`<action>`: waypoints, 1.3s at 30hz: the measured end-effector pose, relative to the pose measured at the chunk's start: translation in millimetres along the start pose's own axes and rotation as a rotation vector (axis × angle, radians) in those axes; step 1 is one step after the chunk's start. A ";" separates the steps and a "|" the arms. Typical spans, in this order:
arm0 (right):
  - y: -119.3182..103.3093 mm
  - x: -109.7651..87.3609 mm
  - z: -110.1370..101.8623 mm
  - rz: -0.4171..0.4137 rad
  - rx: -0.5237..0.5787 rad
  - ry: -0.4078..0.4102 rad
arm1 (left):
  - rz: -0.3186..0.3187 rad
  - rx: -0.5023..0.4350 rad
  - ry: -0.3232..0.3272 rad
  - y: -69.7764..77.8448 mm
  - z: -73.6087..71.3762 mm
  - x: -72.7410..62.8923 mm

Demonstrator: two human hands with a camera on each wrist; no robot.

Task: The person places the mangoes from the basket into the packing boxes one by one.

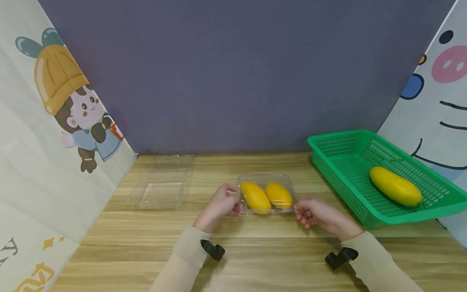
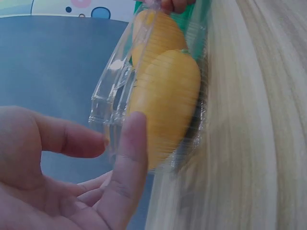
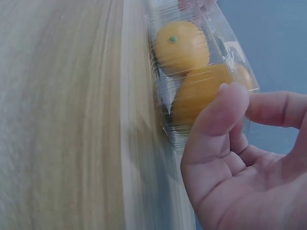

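A clear plastic clamshell box [image 1: 265, 178] sits on the wooden table in front of me, its lid over two yellow mangoes [image 1: 255, 197]. At its left side is my left hand [image 1: 223, 201]; in the left wrist view the thumb and a finger pinch the near corner of the box. My right hand [image 1: 318, 213] pinches the front right corner between thumb and index finger, the other fingers curled below. Through the ribbed plastic, a green stem spot shows on one mango [image 3: 180, 48] in the right wrist view.
An opened, clear plastic box [image 1: 164, 194] lies at the back left of the table. On the right stands a green slotted basket [image 1: 346, 178] with a long yellow fruit [image 1: 395, 186] in it. A dark panel [image 1: 233, 77] closes off the back.
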State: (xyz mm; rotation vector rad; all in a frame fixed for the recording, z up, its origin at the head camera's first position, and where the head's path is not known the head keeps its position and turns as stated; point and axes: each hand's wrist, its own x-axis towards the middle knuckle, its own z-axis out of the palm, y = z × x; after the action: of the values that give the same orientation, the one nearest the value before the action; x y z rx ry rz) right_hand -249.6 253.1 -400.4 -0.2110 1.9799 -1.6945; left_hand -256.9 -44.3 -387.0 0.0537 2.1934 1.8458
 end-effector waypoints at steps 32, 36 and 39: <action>-1.7 -2.2 3.8 0.018 -0.015 0.026 | -0.109 -0.026 -0.109 0.0 -2.1 -1.3; -1.4 -2.2 3.9 0.021 -0.015 0.028 | -0.103 -0.056 -0.119 -2.6 -2.3 0.5; -1.2 -1.9 4.1 0.025 -0.017 0.027 | -0.098 -0.064 -0.122 -3.2 -2.9 0.0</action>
State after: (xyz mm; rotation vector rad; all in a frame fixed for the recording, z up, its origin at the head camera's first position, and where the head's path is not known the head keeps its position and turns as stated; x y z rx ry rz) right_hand -246.3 250.1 -399.1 -0.1702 2.0087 -1.6739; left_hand -257.1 -47.7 -389.7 0.0441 2.0173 1.8087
